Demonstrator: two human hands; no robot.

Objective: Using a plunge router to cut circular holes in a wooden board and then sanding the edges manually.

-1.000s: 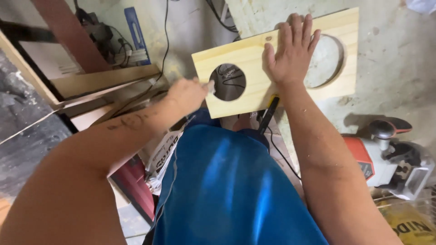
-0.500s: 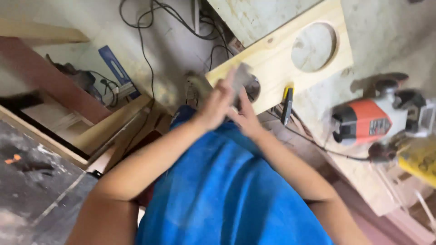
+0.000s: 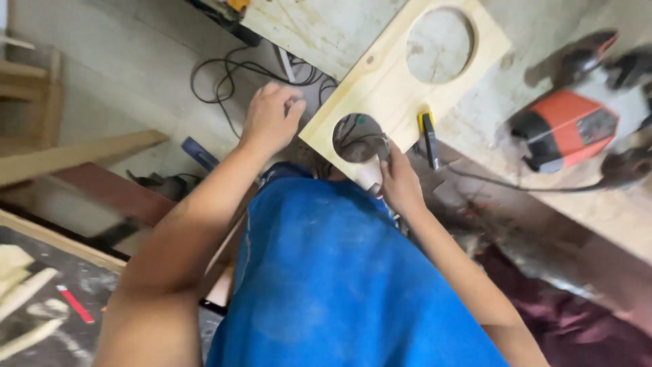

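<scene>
A pale wooden board with two round holes lies on the workbench, its near corner jutting over the edge. My right hand pinches a small grey folded sheet, like sandpaper, against the lower rim of the near hole. My left hand hovers just left of the board's corner with its fingers curled, and nothing shows in it. The far hole is uncovered. My blue garment fills the bottom of the view.
An orange and grey power tool rests on the bench at the right, its cord trailing toward me. A yellow and black pencil-like tool lies by the board. Black cables lie on the floor; wooden planks lean at the left.
The grey sheet went from my left hand, through both hands together, into my right hand at the near hole. My left hand drew away to the left. The view shifted.
</scene>
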